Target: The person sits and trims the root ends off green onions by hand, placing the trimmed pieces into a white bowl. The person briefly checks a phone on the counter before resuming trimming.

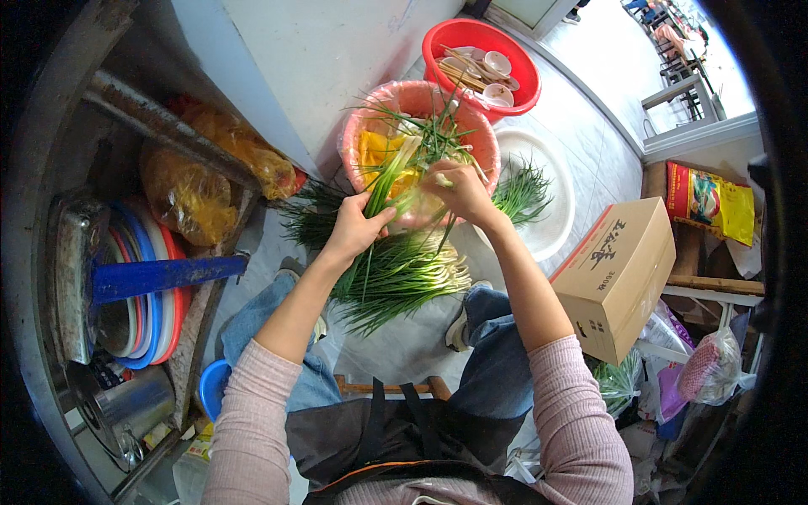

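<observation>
My left hand (pixel 355 227) is closed round a few scallions (pixel 392 175), their stalks pointing up over a pink basin (pixel 349 135). Close beside them, my right hand (pixel 461 192) has its fingers curled together. Pale strands blur between the two hands, and what the right fingers pinch is hidden. The basin has a liner and holds green leaf scraps and something yellow (pixel 377 148). Below my hands a thick pile of scallions (pixel 396 282) lies on the floor between my feet, white ends toward the right. Darker green leaves (pixel 311 217) spread out to the left.
Behind the basin stands a red tub (pixel 532 84) with bowls and chopsticks. A round white tray (pixel 551 223) at right carries more scallions (pixel 523 192). A cardboard box (pixel 619 278) stands by my right arm. On the left, a metal rack (pixel 168 126) holds basins (pixel 151 286) and bags.
</observation>
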### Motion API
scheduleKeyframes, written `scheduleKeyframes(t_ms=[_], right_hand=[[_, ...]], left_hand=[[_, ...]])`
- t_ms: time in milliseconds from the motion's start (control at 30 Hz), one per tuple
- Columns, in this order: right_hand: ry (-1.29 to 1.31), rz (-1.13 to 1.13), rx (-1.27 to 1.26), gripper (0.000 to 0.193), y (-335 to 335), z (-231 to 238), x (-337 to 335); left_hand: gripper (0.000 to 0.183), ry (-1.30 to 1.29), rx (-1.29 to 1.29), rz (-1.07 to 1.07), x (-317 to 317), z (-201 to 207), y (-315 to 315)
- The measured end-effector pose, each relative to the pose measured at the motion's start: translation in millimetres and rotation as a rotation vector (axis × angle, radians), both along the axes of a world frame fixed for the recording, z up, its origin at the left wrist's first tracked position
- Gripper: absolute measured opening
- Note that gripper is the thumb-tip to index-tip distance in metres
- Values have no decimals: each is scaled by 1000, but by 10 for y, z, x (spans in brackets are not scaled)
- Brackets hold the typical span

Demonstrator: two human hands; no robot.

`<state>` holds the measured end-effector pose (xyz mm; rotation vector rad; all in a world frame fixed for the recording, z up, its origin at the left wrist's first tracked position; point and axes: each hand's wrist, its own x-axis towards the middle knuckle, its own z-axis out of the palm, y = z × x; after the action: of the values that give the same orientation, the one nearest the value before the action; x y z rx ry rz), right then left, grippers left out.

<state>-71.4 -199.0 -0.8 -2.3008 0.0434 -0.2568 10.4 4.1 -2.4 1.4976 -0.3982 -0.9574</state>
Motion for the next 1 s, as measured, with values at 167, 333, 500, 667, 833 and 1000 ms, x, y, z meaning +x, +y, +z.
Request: scheduleKeyframes(t_ms=[167,333,500,667,833,1000], right_hand=[[71,-23,60,10,-60,-39,2],[151,-163,182,12,-66,-55,2],[-4,-597,62,12,-146,-172,18],[21,-836,294,20,-460,-353,-24],[322,-692,343,41,-366,-284,-10],[149,-364,532,31,26,20,20]], left_hand=[[13,-58,20,-12,10,-6,-1],[14,-114,8,-3,-7,-21,-15],[14,-49,-29,1,7,7,-8],[13,134,-40,60,6,58,14],[14,374,-138,147,6,75,7],[14,371,-139,141,-10,90,-7]])
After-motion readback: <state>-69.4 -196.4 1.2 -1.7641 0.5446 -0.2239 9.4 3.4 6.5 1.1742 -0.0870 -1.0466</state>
